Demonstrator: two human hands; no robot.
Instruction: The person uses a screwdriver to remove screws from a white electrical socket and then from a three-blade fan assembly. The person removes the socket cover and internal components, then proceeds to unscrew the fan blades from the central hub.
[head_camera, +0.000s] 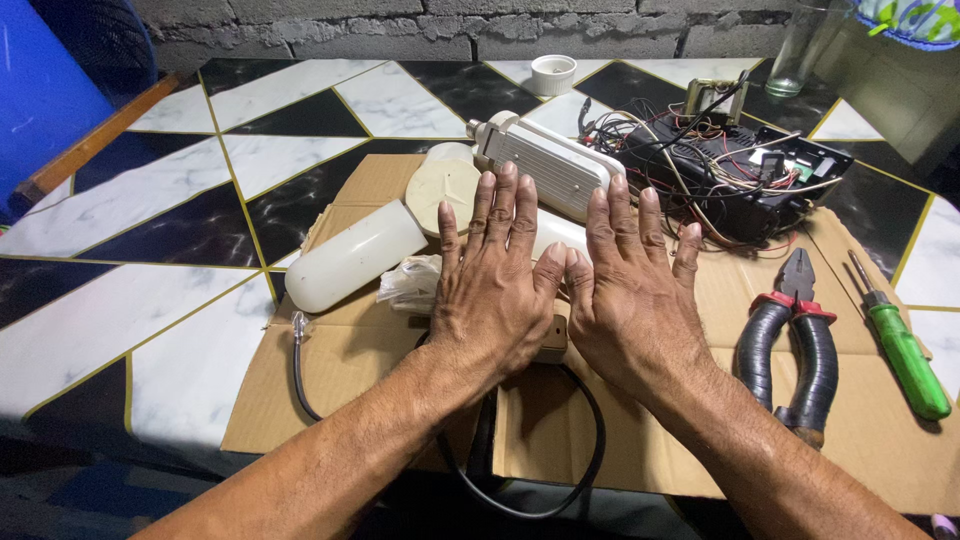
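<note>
Both hands flat, palms down, fingers spread and holding nothing: left hand (497, 285) and right hand (632, 290) lie side by side, thumbs touching, on the cardboard sheet (340, 370), covering part of a small tan block with a black cable (300, 375) looping out beneath the wrists. Just beyond the fingertips: white ribbed lamp body (545, 165), round cream disc (445, 190), frosted white cover (355, 257) lying on its side. Right of them, open black case (800, 165) packed with tangled wires (700, 150); nearer, black-handled pliers (795, 345), green screwdriver (900, 345); at the table's far edge, white cap (553, 73) and clear glass (805, 50), contents unclear.
</note>
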